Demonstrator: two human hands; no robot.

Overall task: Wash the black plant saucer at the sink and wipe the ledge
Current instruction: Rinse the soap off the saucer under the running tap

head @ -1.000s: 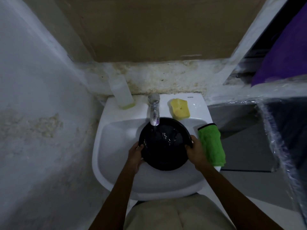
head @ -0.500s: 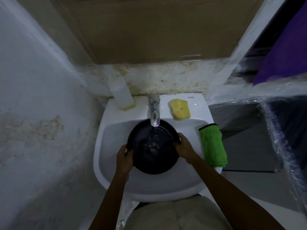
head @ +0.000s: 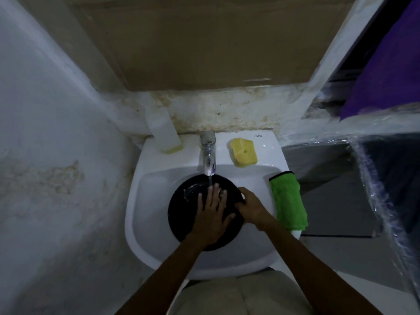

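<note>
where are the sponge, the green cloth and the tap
yellow sponge (head: 244, 152): head view, middle of its top face
green cloth (head: 288, 201): head view, centre of the folded cloth
tap (head: 208, 153): head view, its chrome body

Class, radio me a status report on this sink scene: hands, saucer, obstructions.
Left hand flat inside black saucer, under running tap. Right hand grips saucer's right rim. Nothing in the way.
</note>
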